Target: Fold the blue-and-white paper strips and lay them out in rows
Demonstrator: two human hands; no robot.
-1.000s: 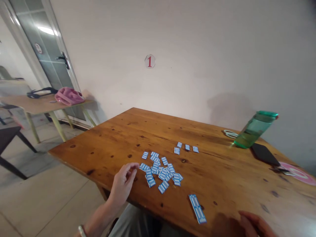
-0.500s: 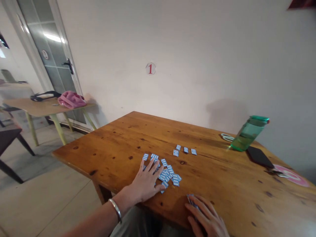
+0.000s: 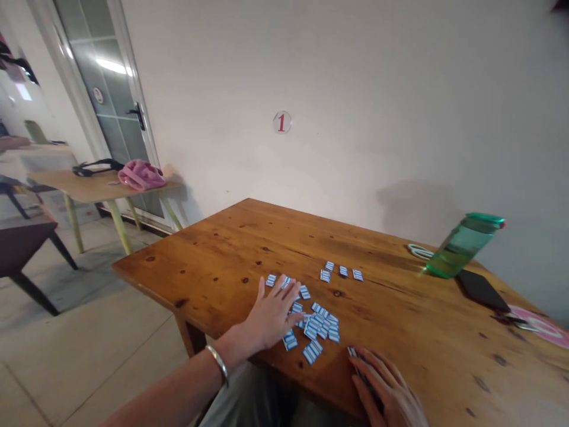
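Note:
Several small white cards with blue stripes lie in a loose, overlapping pile (image 3: 320, 323) near the table's front edge. My left hand (image 3: 274, 311) is spread flat over the pile's left part, palm down, hiding some cards. A silver bangle (image 3: 217, 365) circles that wrist. Just right of the pile, my right hand (image 3: 389, 385) rests on the table with fingers curled together. A blue-and-white card edge (image 3: 352, 351) pokes out past its fingertips, and the rest of what it holds is hidden. Farther back, a few more cards (image 3: 343, 271) lie apart from the pile.
On the wooden table's (image 3: 222, 237) right side are a green water bottle (image 3: 464, 246), a white coiled cable (image 3: 420, 251), a dark phone-like slab (image 3: 482, 289), keys (image 3: 515, 321) and a pink round disc (image 3: 544, 327). A second table (image 3: 84, 187) with a pink cloth (image 3: 141, 175) stands at left.
The view has turned slightly left. Cards in the pile have shifted and spread toward the front edge under my left hand, showing more of them. My right hand keeps its grip.

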